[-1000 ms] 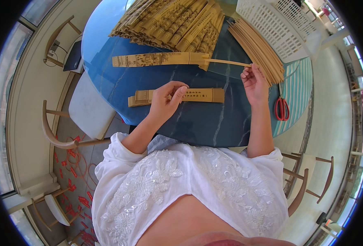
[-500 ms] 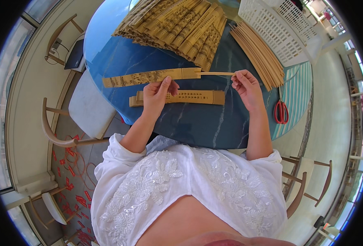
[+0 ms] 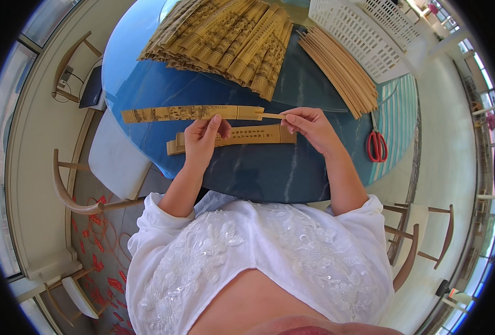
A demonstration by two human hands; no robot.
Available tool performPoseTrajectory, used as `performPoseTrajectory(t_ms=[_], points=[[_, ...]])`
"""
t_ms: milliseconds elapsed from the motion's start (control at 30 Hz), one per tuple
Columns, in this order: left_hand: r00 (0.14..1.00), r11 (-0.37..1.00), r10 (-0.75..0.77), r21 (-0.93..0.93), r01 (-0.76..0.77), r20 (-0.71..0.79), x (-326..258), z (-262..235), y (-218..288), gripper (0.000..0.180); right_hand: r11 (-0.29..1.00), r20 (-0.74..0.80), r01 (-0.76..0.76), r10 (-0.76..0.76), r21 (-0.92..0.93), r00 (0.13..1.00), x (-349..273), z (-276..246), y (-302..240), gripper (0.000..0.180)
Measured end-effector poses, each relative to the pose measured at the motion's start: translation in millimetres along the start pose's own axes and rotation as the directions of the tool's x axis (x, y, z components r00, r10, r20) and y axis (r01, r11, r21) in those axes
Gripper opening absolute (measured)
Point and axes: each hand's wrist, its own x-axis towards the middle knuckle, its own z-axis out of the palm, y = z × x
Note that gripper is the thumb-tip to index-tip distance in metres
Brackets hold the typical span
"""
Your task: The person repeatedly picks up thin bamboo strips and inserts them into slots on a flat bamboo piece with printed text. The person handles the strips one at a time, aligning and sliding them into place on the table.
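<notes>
The left hand (image 3: 202,137) grips the fan (image 3: 189,113) just above the table (image 3: 258,167), keeping it level, while the right hand (image 3: 309,124) pinches a thin slat (image 3: 271,116) at its end slot. A second fan (image 3: 230,138) lies below.

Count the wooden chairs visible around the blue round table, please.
4 at least. One chair stands at the person's left by the table, another farther up left, one at the right, one at lower left. Others may be hidden.
</notes>
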Motion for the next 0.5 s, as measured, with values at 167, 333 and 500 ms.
performPoseTrajectory(t_ms=[167, 333, 500], points=[[0.995, 0.987, -0.03, -0.162, 0.014, -0.096, -0.1, -2.4, -2.1, 0.019, 0.997, 0.029, 0.011, -0.009, -0.074, 1.0, -1.5, -0.7, -5.6, 0.02], [0.998, 0.976, -0.053, -0.213, 0.046, -0.026, -1.0, -4.1, -4.2, 0.013, 0.994, 0.083, -0.017, 0.025, -0.104, 0.996, -0.2, 1.6, -3.2, 0.02], [0.992, 0.988, -0.101, -0.112, 0.109, 0.077, -4.2, -1.9, -6.0, 0.01, 0.992, 0.157, -0.057, 0.075, -0.115, 0.985, -1.2, 6.6, 3.9, 0.023]])
